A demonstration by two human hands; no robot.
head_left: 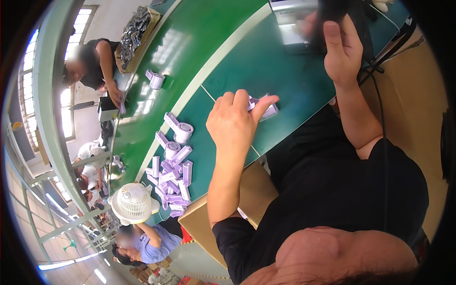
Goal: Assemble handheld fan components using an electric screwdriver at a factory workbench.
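Note:
My left hand (233, 116) is closed around a lilac plastic piece (270, 111) above the green table; its rounded end shows past my thumb, and my fingers hide the rest. Farther right, my right hand (343, 53) is raised with thumb and fingers bent at a dark, blurred object (333, 10), whose kind I cannot make out. Behind that hand stands a silvery box-shaped device (290, 24). Left of my left arm lies a heap of lilac plastic pieces (173, 178), some bar-shaped. Two pieces with round, cup-like ends (183, 133) lie at its far side.
A green conveyor belt (159, 71) runs beyond the table's pale edge strip, carrying another lilac piece (156, 80). A white basket-like fan (133, 203) stands by the heap. Cables (377, 90) hang at right. Co-workers sit across the belt and at left; cardboard boxes (202, 225) stand below.

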